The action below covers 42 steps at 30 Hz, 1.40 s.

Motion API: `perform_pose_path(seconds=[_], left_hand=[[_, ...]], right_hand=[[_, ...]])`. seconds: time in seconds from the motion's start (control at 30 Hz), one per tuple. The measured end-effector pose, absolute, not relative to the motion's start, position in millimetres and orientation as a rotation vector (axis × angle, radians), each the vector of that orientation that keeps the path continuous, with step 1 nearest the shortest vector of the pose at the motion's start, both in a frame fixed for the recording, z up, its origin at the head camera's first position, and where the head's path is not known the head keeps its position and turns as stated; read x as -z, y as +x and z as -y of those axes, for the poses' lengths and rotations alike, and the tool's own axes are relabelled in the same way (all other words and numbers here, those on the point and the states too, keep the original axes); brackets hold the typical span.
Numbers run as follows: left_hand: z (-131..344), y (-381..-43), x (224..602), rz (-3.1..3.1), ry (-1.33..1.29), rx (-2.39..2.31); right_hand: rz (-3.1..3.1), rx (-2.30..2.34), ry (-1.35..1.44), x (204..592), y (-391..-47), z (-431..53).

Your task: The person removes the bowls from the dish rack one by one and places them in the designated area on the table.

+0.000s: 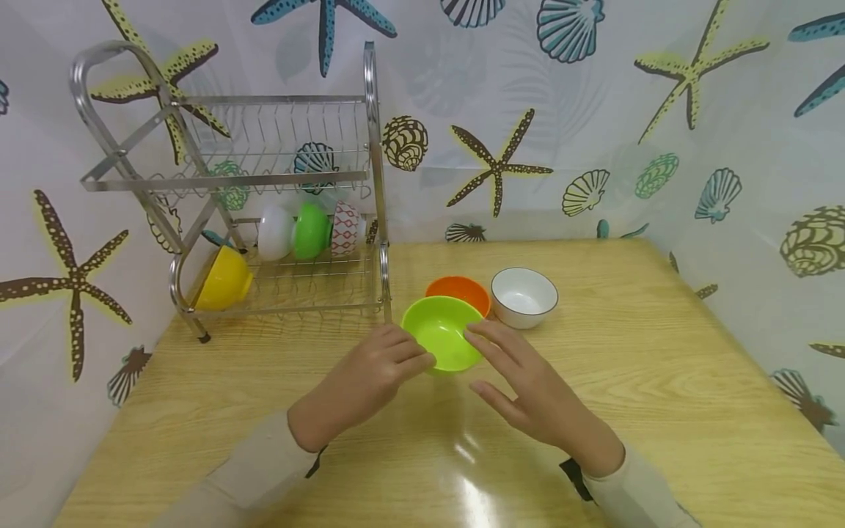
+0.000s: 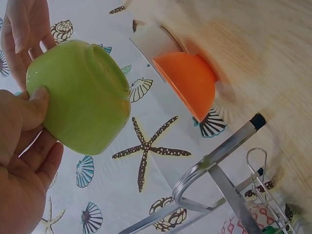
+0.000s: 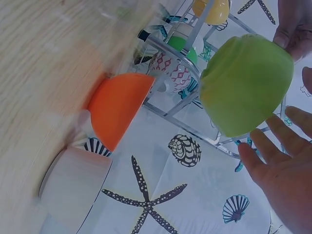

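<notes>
The left hand (image 1: 375, 370) and right hand (image 1: 531, 392) are bare. The left sleeve (image 1: 244, 466) and right sleeve (image 1: 634, 490) are long, plain and pale beige. A small black strap (image 1: 316, 463) shows at the left wrist, a wider black band (image 1: 576, 480) at the right.

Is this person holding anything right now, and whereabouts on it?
Yes: the left hand grips the lime-green bowl at its near-left side, by the rim. The right hand, fingers extended, is by its right side, apparently not gripping.
</notes>
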<state>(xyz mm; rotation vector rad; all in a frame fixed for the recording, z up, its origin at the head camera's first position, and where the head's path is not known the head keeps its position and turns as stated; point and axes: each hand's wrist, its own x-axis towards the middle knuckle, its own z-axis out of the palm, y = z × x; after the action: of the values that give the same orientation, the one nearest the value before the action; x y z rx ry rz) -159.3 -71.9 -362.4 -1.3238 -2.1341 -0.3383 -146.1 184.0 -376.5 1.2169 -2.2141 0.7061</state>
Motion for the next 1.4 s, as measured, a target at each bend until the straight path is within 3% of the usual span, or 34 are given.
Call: perform_pose_path(seconds=[1.4], left_hand=[[58.4, -151.8, 381.9, 2.174, -1.37, 0.315]], right_hand=[[2.236, -0.497, 1.251, 391.9, -138.0, -176.2]])
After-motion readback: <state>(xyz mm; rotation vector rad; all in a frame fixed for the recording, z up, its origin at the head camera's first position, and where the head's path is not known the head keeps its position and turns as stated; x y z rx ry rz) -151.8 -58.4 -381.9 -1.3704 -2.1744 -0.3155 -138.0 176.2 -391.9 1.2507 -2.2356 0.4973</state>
